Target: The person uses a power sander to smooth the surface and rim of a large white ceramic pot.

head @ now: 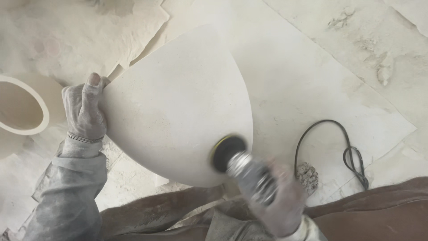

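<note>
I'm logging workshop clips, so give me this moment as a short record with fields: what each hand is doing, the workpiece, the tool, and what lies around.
left hand: grips the left edge of the pale stone piece
right hand: holds the handheld grinder, motion-blurred
tool contact: black sanding disc against the piece's lower right edge
workpiece: smooth, rounded, tapering to a point at the top
surroundings: black cable on dusty floor slabs; pale ring-shaped piece at left

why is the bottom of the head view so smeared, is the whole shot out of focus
Head view: only the right hand and grinder are motion-blurred; the left hand, stone piece and black cable look sharp. Light is flat and pale, with soft shadows and no glare.
</note>
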